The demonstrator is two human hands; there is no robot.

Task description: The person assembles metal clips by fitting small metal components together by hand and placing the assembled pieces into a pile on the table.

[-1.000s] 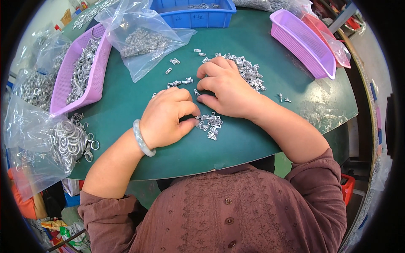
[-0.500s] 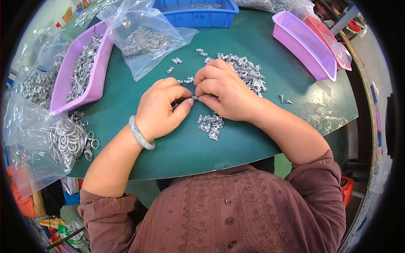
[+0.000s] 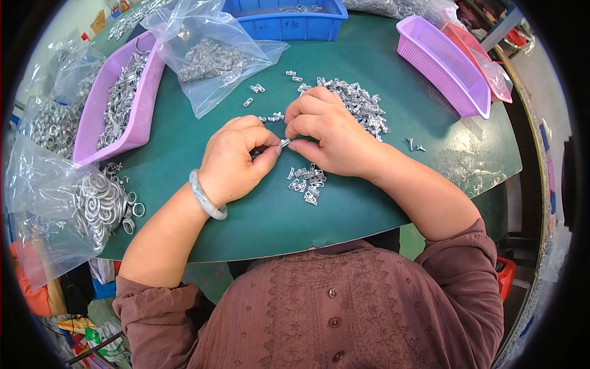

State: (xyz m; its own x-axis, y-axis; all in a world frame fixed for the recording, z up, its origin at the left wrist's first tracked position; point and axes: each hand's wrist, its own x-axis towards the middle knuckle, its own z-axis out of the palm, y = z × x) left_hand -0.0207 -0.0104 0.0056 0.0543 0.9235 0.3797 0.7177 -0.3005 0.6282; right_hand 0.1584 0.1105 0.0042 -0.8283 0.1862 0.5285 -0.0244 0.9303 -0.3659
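Observation:
Over the middle of the green table (image 3: 258,230), my left hand (image 3: 236,157) pinches a small silver metal part (image 3: 284,142) between thumb and forefinger. My right hand (image 3: 329,132) meets it from the other side, thumb and finger closed at the part's right end. More metal pieces show dark under my left palm, mostly hidden. A small pile of like silver parts (image 3: 307,181) lies just below my right hand. Beyond that hand spreads a larger heap of them (image 3: 365,107). A few loose ones (image 3: 275,117) lie between and beyond my hands.
A purple basket (image 3: 150,92) of metal pieces stands at the left, beside clear bags and silver rings (image 3: 98,203). At the back are a clear bag of parts (image 3: 215,58) and a blue bin (image 3: 289,27). Another purple basket (image 3: 442,64) stands far right, near two tiny pieces (image 3: 415,146).
The small metal part between my fingertips has turned slightly and shows more of itself. My fingers have shifted a little; both arms stay nearly in place.

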